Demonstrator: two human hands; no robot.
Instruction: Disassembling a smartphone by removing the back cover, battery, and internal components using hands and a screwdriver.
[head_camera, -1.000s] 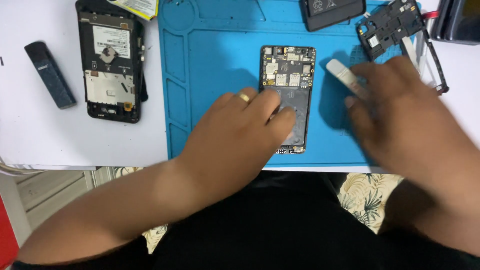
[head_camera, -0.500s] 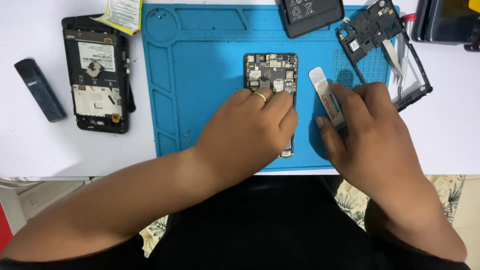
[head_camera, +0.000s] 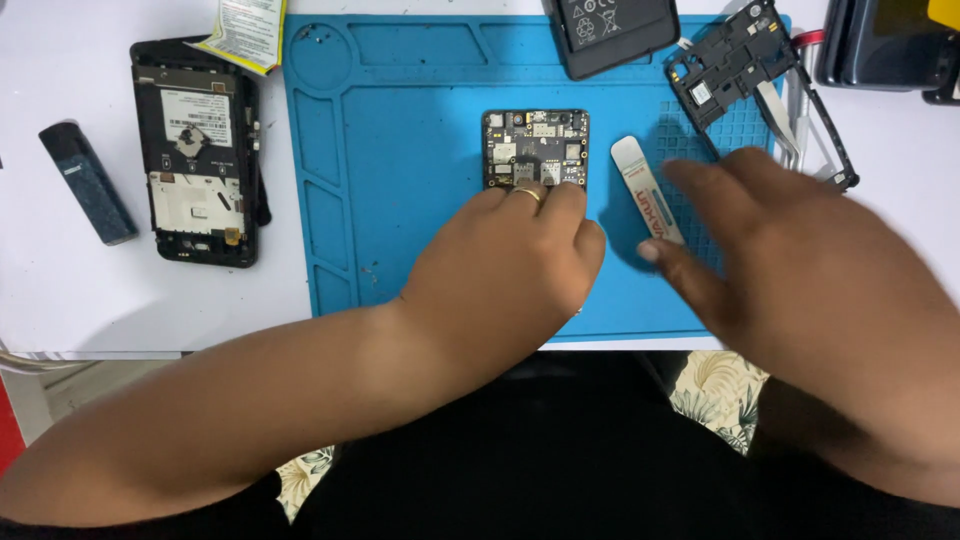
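green-and-black bare phone board (head_camera: 536, 148) lies flat, lower half hand-covered.

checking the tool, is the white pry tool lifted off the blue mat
No, the white pry tool lies flat on the blue mat beside the right hand.

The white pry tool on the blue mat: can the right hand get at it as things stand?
Probably yes. The right hand hovers right beside the white pry tool, thumb near its lower end, and nothing lies between them on the blue mat.
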